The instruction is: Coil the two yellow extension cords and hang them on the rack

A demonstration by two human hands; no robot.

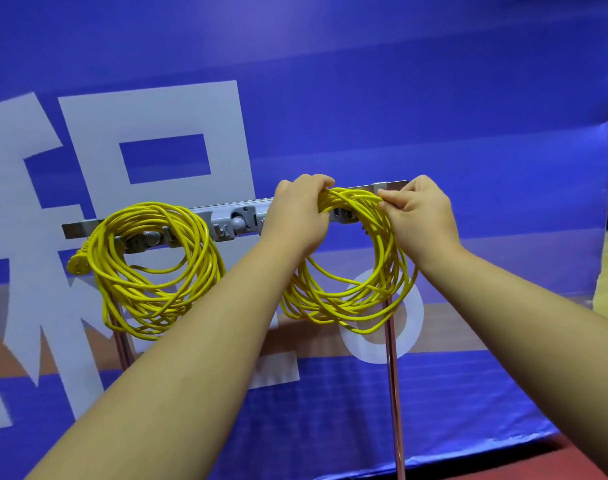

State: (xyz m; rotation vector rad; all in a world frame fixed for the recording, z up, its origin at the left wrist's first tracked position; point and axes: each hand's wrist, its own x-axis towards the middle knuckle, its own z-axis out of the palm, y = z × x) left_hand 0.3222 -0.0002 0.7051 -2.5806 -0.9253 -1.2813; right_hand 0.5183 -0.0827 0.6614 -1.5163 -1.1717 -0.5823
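A grey rack bar (240,221) with clips runs across two thin metal posts. One coiled yellow extension cord (153,271) hangs on the bar's left part, its plug sticking out at the far left. A second coiled yellow cord (351,299) is at the bar's right part. My left hand (297,213) grips the top of this second coil on its left side. My right hand (422,211) pinches the coil's strands at the top right, close to a metal hook. Whether the coil's weight rests on a hook is hidden by my hands.
A blue banner (434,98) with large white characters hangs right behind the rack. The right metal post (394,393) runs down to a red floor (572,459). A pale wooden floor shows at the far right edge.
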